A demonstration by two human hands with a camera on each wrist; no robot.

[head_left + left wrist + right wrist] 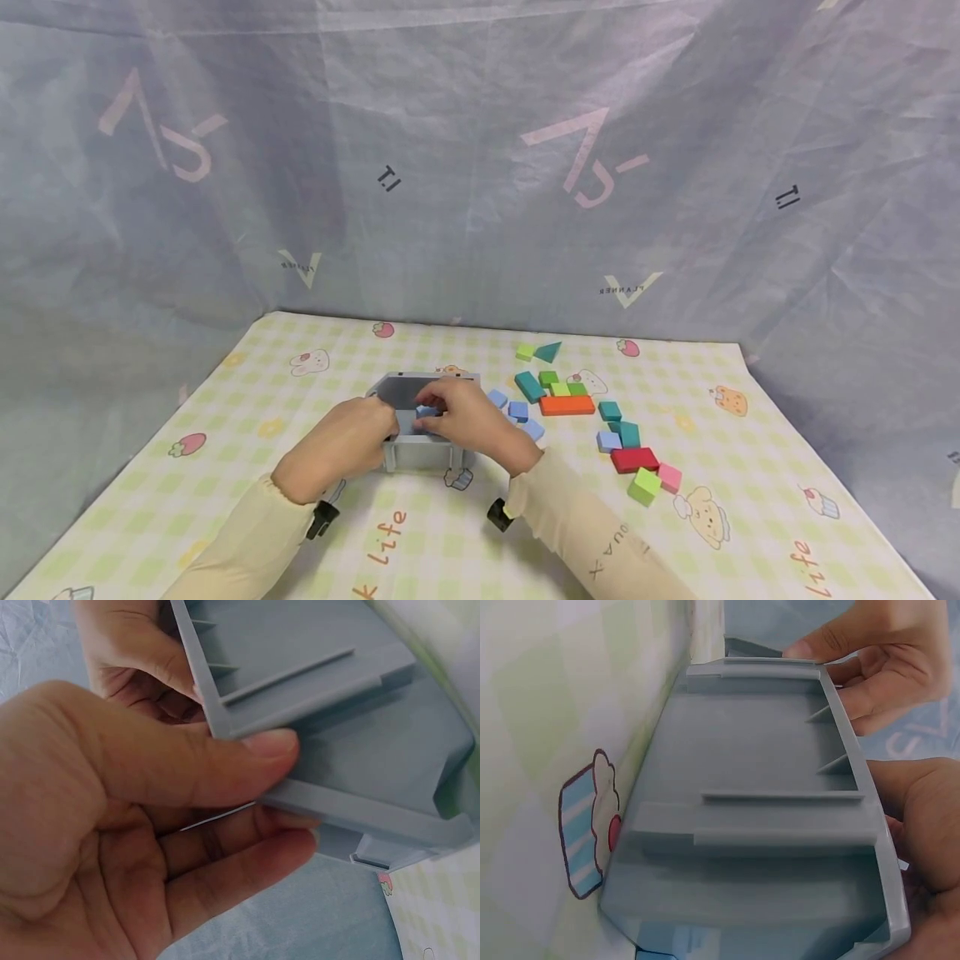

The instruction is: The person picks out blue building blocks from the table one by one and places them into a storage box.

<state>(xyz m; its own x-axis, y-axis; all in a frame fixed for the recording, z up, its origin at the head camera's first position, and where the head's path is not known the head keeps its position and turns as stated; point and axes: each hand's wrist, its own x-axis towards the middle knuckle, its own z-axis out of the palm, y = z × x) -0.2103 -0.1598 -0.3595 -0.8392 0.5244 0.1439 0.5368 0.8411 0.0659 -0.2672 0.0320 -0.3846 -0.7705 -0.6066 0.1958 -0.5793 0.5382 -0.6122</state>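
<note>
A grey plastic box [427, 454] with ribbed outer walls stands on the table in front of me in the head view. My left hand [352, 437] grips its left edge; in the left wrist view the thumb [274, 744] presses against the grey rim, with fingers on the other side. Over the box's opening is my right hand [468, 417], thumb and fingers bent toward each other around a small blue block [426, 411]. The right fingertips are hidden behind the box wall in both wrist views. More blue blocks [518, 411] lie just right of the box.
Farther right lie an orange block [567, 406], a red block [634, 460], a pink block [670, 477], a lime block [644, 487] and several teal and green ones. A checked cloth [247, 425] covers the table, and a grey curtain [465, 208] hangs behind it.
</note>
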